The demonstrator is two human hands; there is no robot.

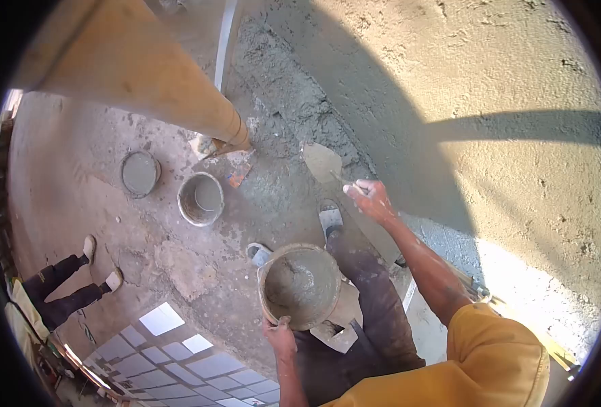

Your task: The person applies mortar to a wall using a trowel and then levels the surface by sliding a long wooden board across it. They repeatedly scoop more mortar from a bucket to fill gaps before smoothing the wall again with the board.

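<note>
Trowel in the right hand, its blade out over the edge of a rough strip of wet mortar at the foot of a plastered surface; whether it touches, I can't tell from where I stand. The right hand is closed round the handle. The left hand grips the near rim of a round basin, thumb over the edge, with grey mix inside. Both hands are spattered.

Sunlight falls hard across the grainy plaster, cut by a broad curved shadow (rather handsome, for a building site). The floor is dusty, blotched and streaked with grey. Two buckets sit out there, near the base of a thick tan pole, an orange scrap just beside it. Pale rectangular pieces lie in rows at the lower left, and another person in dark trousers is off to the left.
</note>
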